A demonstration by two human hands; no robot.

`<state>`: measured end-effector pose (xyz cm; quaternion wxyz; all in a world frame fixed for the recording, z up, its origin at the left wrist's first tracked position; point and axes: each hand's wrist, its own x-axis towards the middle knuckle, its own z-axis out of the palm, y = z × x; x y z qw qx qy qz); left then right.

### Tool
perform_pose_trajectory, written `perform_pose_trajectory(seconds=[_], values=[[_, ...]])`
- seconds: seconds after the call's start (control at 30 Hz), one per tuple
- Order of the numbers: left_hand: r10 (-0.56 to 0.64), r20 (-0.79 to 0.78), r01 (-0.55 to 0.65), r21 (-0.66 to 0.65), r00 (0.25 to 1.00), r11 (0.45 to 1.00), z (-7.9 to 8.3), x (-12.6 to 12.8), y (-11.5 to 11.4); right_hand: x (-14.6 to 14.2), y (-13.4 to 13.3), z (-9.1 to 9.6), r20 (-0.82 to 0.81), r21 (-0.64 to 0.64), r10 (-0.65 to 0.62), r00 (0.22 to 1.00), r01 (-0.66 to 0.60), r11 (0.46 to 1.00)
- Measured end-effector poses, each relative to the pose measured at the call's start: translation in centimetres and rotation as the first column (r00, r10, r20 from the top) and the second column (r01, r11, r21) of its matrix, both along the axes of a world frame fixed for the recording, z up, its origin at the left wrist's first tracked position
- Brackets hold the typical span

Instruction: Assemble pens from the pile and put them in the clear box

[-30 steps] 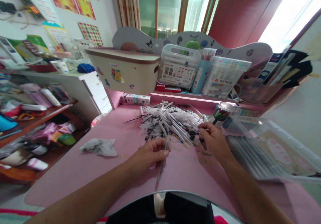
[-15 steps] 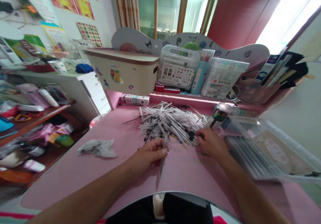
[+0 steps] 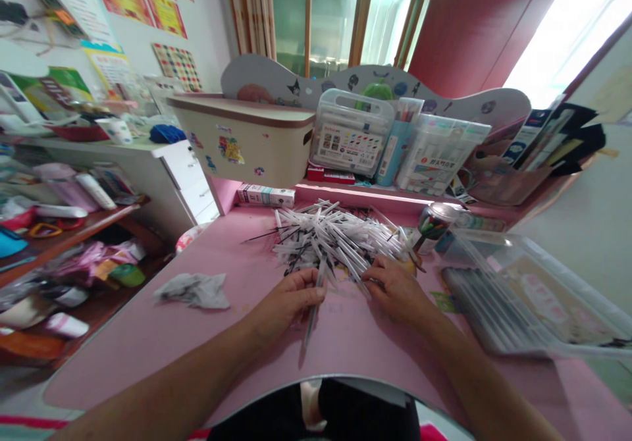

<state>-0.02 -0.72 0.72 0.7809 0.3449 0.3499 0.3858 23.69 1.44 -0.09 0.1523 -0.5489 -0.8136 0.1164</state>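
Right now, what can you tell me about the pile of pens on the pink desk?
The pile of pens is a loose, criss-crossed heap of thin clear-plastic barrels with black parts, lying flat on the pink desk. The right hand touches its near edge; the left hand, holding one pen, is beside it.

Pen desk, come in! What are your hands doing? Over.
Left hand pinching one pen. Right hand touching pen pile edge. Crumpled paper apart, left side.

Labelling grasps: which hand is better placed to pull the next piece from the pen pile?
Probably the right hand: its fingers rest on the pile of pen parts, while the left hand is shut on a clear pen tube.
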Motion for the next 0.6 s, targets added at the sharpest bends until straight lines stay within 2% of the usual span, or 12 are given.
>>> perform_pose_trajectory(seconds=[0.17,0.43,0.6], values=[[-0.009,0.017,0.009,-0.004,1.0,1.0,0.1,0.0,0.0,-0.3,-0.1,0.2,0.049,0.008,-0.072,0.996,0.071,0.997],[-0.001,0.045,0.001,-0.01,0.999,1.0,0.2,0.1,-0.1,-0.6,-0.3,0.2,0.022,0.008,-0.017,1.0,0.017,1.0],[0.005,0.049,-0.004,-0.019,0.999,1.0,0.1,0.1,0.0,1.0,0.6,-0.3,-0.08,0.135,-0.151,0.985,0.161,0.978]])
